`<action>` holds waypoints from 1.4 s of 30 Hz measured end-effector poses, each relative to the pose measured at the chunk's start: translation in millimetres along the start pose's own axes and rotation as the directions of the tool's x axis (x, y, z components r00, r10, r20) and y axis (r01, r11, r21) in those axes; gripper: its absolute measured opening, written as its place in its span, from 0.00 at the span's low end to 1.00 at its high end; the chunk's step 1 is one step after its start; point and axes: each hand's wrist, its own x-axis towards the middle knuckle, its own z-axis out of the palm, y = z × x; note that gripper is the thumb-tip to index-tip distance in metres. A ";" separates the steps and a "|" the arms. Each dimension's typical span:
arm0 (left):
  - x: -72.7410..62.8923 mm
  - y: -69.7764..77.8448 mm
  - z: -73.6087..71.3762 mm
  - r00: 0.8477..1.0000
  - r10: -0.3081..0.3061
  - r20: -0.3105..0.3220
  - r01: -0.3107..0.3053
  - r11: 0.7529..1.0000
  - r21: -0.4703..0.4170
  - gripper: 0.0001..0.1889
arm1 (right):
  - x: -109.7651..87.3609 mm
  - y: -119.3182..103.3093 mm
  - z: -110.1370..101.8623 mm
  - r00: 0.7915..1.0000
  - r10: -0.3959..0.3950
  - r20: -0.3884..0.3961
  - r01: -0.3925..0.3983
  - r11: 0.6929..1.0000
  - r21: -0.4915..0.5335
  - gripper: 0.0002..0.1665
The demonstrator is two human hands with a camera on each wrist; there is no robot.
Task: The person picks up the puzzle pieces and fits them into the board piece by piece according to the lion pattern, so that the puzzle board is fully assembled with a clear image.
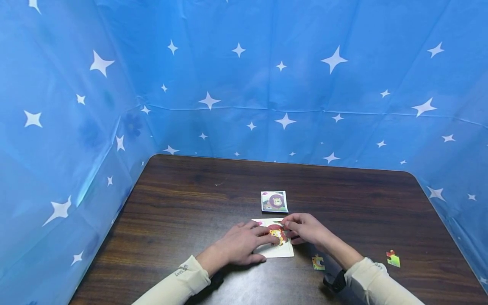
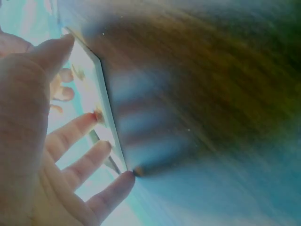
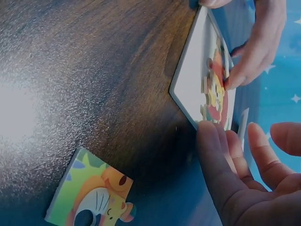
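My left hand [image 1: 248, 239] lies over a white puzzle tray [image 1: 280, 253], its fingers spread and extended. Its fingertips touch the red and yellow puzzle pieces [image 1: 277, 232] in the tray's upper part. At the tray's upper right edge is my right hand [image 1: 306, 228], with loosely bent fingers. In the right wrist view, the right thumb [image 3: 209, 136] meets the tray's edge; no piece shows between the fingers. A loose puzzle piece [image 3: 99, 190] with an orange animal lies below the right hand. Part of the pieces in the tray is hidden under the fingers.
Beyond the tray lies a square picture card [image 1: 274, 201] with a lion. Farther right on the dark wooden table [image 1: 190, 190] is another puzzle piece [image 1: 393, 259], red and green. A blue star-patterned curtain [image 1: 244, 84] surrounds the table's back and sides.
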 end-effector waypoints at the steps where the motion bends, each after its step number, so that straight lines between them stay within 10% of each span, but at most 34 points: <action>1: 0.1 0.4 -0.4 1.000 0.006 0.005 -0.006 1.000 0.006 0.32 | -0.4 0.4 -0.1 1.000 -0.001 0.001 0.001 1.000 -0.004 0.16; 42: 8.4 4.9 4.2 1.000 0.017 -0.010 -0.016 0.996 0.089 0.32 | -2.7 4.4 -3.7 1.000 0.005 0.001 -0.005 1.000 0.022 0.16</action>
